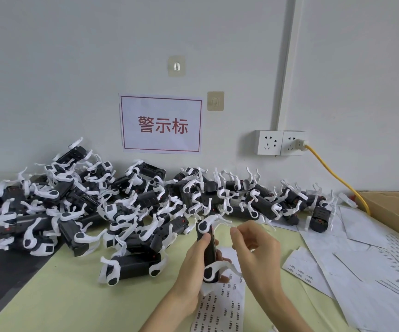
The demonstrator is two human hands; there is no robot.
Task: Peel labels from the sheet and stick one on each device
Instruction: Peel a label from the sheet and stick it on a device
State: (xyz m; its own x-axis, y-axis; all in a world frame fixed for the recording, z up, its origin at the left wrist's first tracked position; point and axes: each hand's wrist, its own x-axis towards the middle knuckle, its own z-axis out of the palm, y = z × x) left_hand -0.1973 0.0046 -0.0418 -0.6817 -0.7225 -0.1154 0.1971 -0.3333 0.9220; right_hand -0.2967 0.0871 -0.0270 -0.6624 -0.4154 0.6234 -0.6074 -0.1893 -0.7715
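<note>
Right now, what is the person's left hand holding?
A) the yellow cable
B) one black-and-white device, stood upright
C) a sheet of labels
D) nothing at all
B: the left hand grips a black-and-white device upright above the label sheet, while the right hand pinches something small beside its top.

A single wide-angle head view looks forward and slightly down across the worktop [62, 295] toward the wall [97, 56]. The hands sit close beneath the lens, low in frame; the wall fills the upper half.
</note>
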